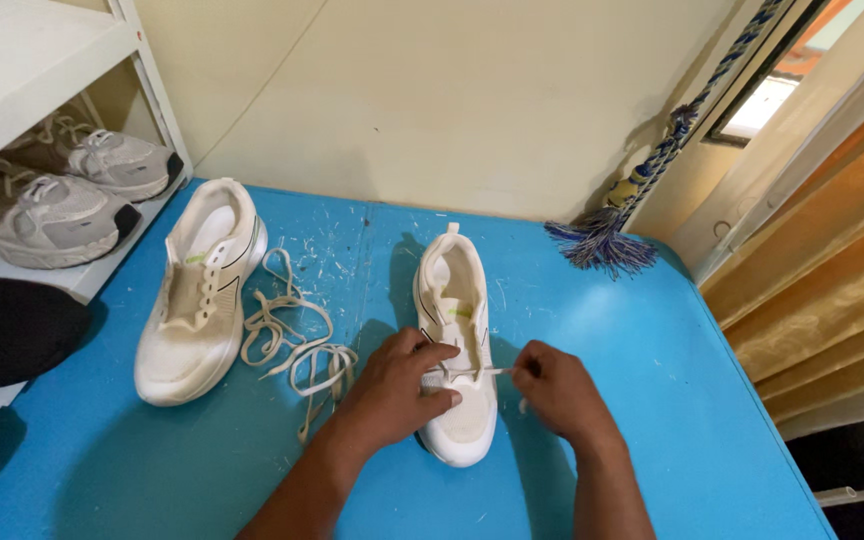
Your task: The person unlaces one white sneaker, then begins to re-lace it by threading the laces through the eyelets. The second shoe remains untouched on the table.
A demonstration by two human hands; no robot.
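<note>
On the blue table, straight under my view, I see a cream-white sneaker lying with its toe toward me and its heel tab toward the wall. My left hand rests over the left side of the shoe's forefoot, fingers curled, thumb and forefinger pinched on a thin cream lace where it crosses the eyelets. My right hand sits just beside the shoe on its right, fingers closed around the other end of that lace, which stretches taut and nearly level between the two hands.

To the left, apart from the first shoe, a second cream sneaker lies unlaced, toe also toward me, with a small green mark on its tongue. Between the two shoes a loose cream shoelace sprawls in loops on the tabletop, near my left wrist. The table surface shows white scratches and flecks.

At the far left a white shelf holds a pair of grey sneakers on its lower level. Against the cream wall at the right back, a blue and white braided cord with a tassel hangs down to the table's edge, next to tan curtain folds.
</note>
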